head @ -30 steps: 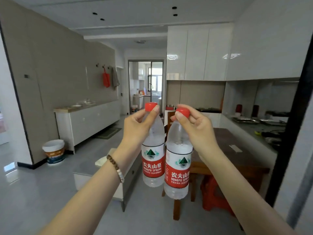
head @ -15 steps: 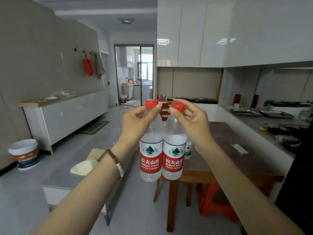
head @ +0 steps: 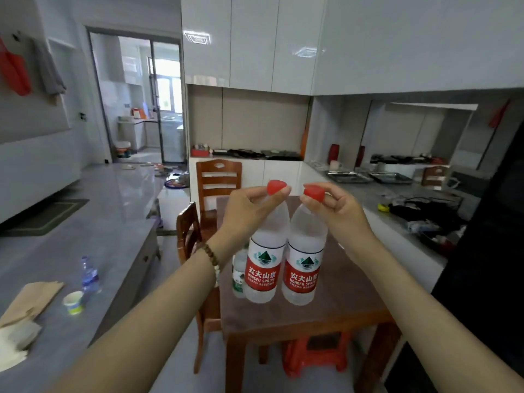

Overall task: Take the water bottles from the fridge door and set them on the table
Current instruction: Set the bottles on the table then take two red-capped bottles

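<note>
Two clear water bottles with red caps and red labels hang side by side above the brown wooden table (head: 334,302). My left hand (head: 246,211) pinches the left bottle (head: 265,262) by its cap and neck. My right hand (head: 334,211) holds the right bottle (head: 304,265) the same way. Both bottles are in the air, their bases a little above the tabletop near its front left part. A smaller bottle with a green label (head: 239,276) stands on the table just behind the left bottle, mostly hidden by it.
Wooden chairs (head: 218,180) stand at the table's far end and left side (head: 187,236). A red plastic stool (head: 314,355) sits under the table. A grey counter (head: 85,251) to the left carries a small bottle, a cup and paper. A cluttered worktop (head: 411,205) runs along the right.
I have come closer to the table and now look down on it. Both bottles, still held by their caps, have moved forward over the tabletop.
</note>
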